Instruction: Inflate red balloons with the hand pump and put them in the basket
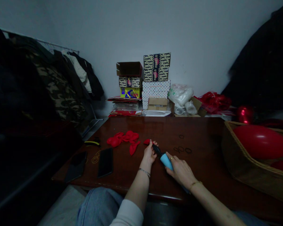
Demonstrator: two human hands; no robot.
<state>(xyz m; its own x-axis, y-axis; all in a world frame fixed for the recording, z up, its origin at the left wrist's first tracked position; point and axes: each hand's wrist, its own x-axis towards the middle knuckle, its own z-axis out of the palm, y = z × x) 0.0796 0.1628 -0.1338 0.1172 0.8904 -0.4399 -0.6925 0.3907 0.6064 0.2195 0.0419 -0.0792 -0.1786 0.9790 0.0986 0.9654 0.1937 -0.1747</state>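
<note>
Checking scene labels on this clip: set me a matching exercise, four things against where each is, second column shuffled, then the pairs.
1 blue pump
2 inflated red balloon
3 flat red balloons
4 black phone

A inside the wicker basket
B lying at the left end of the table
C gripped by left hand and right hand
D piled loose, ahead of the hands

Pairs: 1-C, 2-A, 3-D, 4-B

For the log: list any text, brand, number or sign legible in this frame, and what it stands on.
No text can be read in this frame.
On the dark patterned boxes: print that may be lettering, too blurred to read.
On the yellow box: coloured graphics, no legible words.
On the small cardboard box: a pale label, too small to read.
On the blue pump, held by the left hand and right hand: no print visible.
</note>
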